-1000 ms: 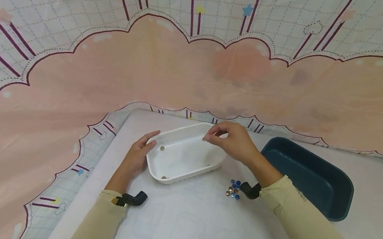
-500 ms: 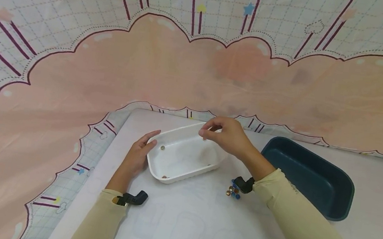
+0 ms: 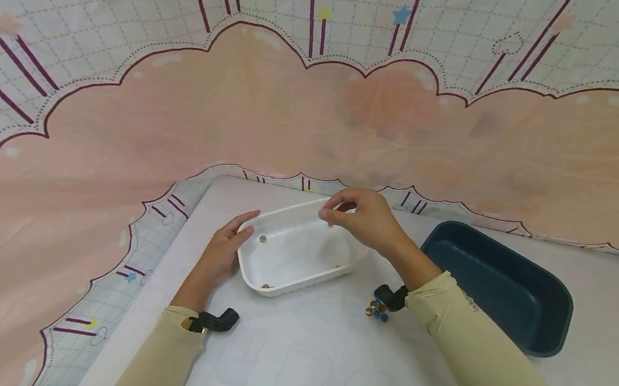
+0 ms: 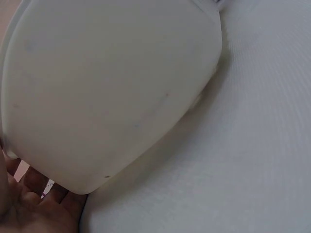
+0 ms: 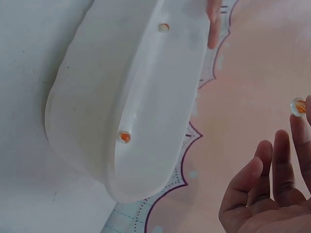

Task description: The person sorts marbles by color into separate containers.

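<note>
In the head view my left hand [image 3: 222, 247] holds the left end of a white plastic tub [image 3: 288, 285], thumb over the rim and fingers outside. The left wrist view shows the tub's outer side close up, with fingers at its lower corner. Over the tub's far right part, my right hand [image 3: 367, 221] pinches a clear glass marble with an orange swirl [image 5: 296, 108] at its fingertips. Inside the tub lie a few marbles, among them a pale marble [image 5: 164, 27] and an orange one [image 5: 125, 137]. My right hand hides the tub's far right corner.
A small pile of blue and amber marbles [image 3: 377, 315] lies on the white-covered table [image 3: 310, 363], partly hidden by the right wrist camera [image 3: 391, 297]. To the right stands a dark blue tub [image 3: 560, 317]. A printed peach curtain [image 3: 272, 116] hangs behind the table.
My right hand has shifted slightly left and away over the tub, and its wrist camera now covers part of the marble pile. The left hand and the tub have stayed put.
</note>
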{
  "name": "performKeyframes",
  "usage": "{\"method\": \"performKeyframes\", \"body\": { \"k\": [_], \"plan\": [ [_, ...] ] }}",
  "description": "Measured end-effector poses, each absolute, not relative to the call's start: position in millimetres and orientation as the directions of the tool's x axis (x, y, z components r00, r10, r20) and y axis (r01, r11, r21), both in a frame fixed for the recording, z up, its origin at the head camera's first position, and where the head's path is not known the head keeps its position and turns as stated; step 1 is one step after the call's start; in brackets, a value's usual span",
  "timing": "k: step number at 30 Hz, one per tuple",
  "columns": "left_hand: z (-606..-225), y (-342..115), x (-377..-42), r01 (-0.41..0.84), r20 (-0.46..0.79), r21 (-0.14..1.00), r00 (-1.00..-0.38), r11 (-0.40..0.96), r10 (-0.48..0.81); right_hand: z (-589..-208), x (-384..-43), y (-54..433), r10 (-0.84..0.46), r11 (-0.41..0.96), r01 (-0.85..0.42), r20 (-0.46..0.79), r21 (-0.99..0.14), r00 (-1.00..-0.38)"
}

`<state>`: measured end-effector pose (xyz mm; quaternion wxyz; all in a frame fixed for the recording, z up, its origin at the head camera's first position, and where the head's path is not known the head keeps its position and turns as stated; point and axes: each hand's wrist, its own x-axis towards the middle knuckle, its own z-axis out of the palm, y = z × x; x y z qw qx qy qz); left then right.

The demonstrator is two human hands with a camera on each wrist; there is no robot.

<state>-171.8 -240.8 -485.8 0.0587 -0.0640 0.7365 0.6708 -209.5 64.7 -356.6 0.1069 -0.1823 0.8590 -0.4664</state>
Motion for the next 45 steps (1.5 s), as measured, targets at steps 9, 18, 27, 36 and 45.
{"method": "performKeyframes", "body": {
  "k": [9, 18, 27, 36, 45],
  "plan": [
    [-484, -240, -171, -0.171, -0.171, 0.982, -0.985, 0.084, -0.012, -358, -209, 64, -0.415, 0.497, -0.218, -0.010, -0.840, -0.910],
    [-483, -240, -170, -0.171, -0.171, 0.982, -0.985, 0.080, -0.003, -359, -209, 65, -0.416, 0.500, -0.225, -0.004, -0.836, -0.910],
    [-484, -240, -170, -0.180, -0.180, 0.980, -0.984, 0.080, -0.013, -358, -209, 66, -0.410, 0.508, -0.213, -0.017, -0.835, -0.912],
    [-487, -242, -172, -0.186, -0.185, 0.980, -0.983, 0.072, -0.014, -358, -205, 73, -0.405, 0.531, -0.205, -0.034, -0.822, -0.914],
    [-485, -241, -171, -0.191, -0.191, 0.979, -0.982, 0.065, -0.014, -364, -200, 87, -0.388, 0.568, -0.202, -0.044, -0.798, -0.920]
  ]
}}
